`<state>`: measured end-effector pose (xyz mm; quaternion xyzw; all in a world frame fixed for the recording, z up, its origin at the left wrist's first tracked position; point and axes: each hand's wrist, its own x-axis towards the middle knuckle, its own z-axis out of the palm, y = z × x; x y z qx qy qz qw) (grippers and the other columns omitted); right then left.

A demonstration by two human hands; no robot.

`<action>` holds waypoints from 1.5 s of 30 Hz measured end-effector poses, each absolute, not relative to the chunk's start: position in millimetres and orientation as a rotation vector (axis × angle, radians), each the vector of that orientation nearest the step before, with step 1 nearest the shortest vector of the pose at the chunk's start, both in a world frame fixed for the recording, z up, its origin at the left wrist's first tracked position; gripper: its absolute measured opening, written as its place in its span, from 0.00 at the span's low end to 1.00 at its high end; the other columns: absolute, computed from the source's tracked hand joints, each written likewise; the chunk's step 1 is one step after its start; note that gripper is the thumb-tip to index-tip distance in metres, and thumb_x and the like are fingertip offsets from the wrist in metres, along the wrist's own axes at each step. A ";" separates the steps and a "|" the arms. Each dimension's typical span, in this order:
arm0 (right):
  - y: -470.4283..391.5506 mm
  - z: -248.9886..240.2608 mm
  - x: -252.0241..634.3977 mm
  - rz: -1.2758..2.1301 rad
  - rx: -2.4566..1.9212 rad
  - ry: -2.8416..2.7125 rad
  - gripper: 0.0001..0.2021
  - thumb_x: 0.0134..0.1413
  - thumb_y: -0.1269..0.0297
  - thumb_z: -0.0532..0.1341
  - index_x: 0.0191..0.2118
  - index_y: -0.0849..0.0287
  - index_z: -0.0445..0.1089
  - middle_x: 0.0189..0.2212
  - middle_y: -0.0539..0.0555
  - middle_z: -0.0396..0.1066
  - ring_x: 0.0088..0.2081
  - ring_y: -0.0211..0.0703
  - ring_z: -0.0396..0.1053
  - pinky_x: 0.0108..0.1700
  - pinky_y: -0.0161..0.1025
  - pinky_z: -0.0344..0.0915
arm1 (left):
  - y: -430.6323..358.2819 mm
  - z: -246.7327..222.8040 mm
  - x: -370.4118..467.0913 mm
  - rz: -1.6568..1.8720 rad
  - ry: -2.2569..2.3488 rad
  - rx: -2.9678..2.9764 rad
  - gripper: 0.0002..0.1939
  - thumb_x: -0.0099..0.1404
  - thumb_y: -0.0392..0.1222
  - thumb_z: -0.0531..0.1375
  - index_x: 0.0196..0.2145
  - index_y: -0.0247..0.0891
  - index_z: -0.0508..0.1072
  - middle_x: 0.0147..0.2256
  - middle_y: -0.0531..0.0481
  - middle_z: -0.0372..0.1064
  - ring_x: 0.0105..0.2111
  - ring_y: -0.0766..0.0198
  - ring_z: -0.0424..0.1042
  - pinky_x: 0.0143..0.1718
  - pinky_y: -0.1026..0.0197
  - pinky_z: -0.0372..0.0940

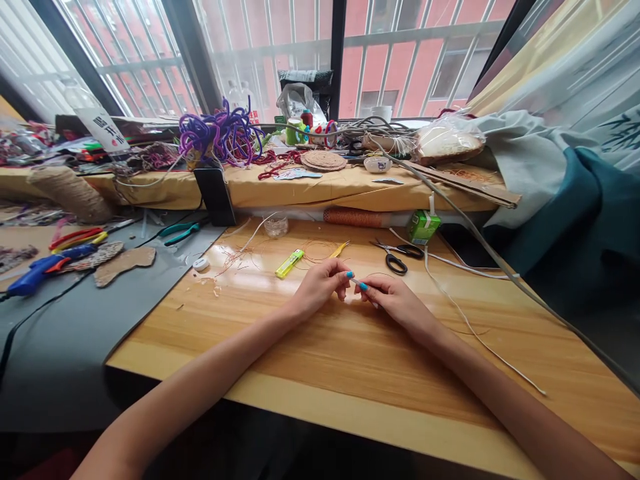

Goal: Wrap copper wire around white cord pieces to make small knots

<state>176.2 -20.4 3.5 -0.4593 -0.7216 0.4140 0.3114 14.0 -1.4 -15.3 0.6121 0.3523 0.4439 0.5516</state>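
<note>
Head view: pinching a thin pale piece (355, 281) between left hand (323, 285) and right hand (395, 300), above the worktop (325, 360), near the scissors (393, 249). Best to grip lightly from both sides, keeping it level and turning slowly to avoid bending it.

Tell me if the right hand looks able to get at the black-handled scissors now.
Probably yes: the scissors lie just beyond the right hand, with nothing bulky between, though it holds a thin pale piece.
</note>
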 end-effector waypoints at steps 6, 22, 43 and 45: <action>-20.9 1.0 174.9 1.152 -1.257 -1.808 0.11 0.45 0.61 0.53 0.27 0.64 0.68 0.23 0.51 0.63 0.20 0.33 0.56 0.23 0.33 0.52 | -0.1 -12.5 12.7 0.976 0.884 1.522 0.10 0.55 0.45 0.56 0.27 0.33 0.64 0.21 0.56 0.62 0.18 0.75 0.62 0.19 0.71 0.57; -23.0 3.0 171.1 1.431 -1.153 -1.743 0.15 0.43 0.53 0.56 0.24 0.62 0.65 0.19 0.49 0.63 0.19 0.31 0.58 0.20 0.31 0.54 | -5.2 -7.7 10.5 1.039 0.785 1.627 0.12 0.57 0.42 0.53 0.38 0.34 0.62 0.20 0.58 0.56 0.17 0.76 0.56 0.18 0.71 0.53; -24.7 1.4 176.7 0.867 -1.176 -2.113 0.10 0.52 0.68 0.49 0.29 0.60 0.67 0.23 0.51 0.60 0.27 0.38 0.57 0.30 0.35 0.54 | -0.4 -6.8 10.3 0.908 0.724 1.259 0.15 0.54 0.46 0.57 0.36 0.33 0.69 0.24 0.54 0.62 0.18 0.76 0.60 0.21 0.69 0.56; -22.8 0.7 177.1 1.013 -1.208 -2.019 0.11 0.52 0.66 0.49 0.29 0.61 0.67 0.20 0.49 0.58 0.24 0.36 0.55 0.27 0.34 0.53 | -0.1 -4.7 10.4 0.938 0.755 1.290 0.16 0.54 0.48 0.55 0.34 0.32 0.70 0.26 0.52 0.63 0.18 0.76 0.60 0.21 0.68 0.56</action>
